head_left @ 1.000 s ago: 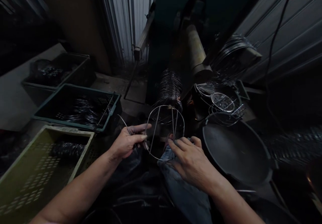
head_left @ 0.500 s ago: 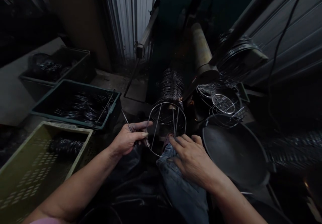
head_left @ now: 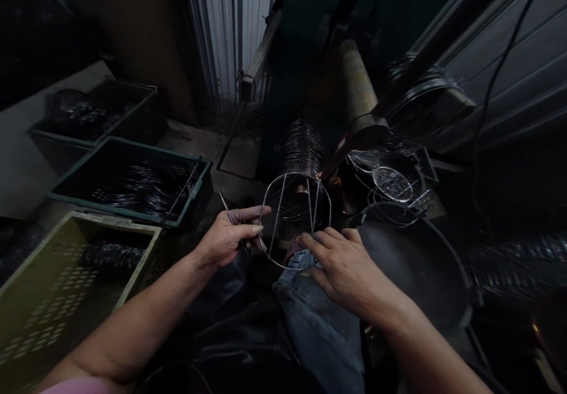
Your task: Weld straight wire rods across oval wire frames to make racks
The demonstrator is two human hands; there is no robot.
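Observation:
A round wire ring frame (head_left: 296, 220) with a few straight cross wires stands upright between my hands, just above my knee in blue jeans (head_left: 319, 317). My left hand (head_left: 228, 234) is closed, pinching the ring's left edge together with a thin loose wire that sticks up to the left. My right hand (head_left: 343, 267) rests on the knee with its fingers curled against the ring's lower right edge. Behind the ring, a dense stack of wire rings (head_left: 302, 149) hangs on a bar.
At the left sit a yellow-green crate (head_left: 66, 276) and two dark green crates (head_left: 133, 181) with wire parts. A large dark pan (head_left: 416, 270) lies at the right, finished wire frames (head_left: 392, 184) behind it. A machine cylinder (head_left: 357, 87) and more ring stacks (head_left: 420, 95) stand beyond.
The view shifted slightly. Both hands with the ring moved a little up and to the right; the grip stays the same.

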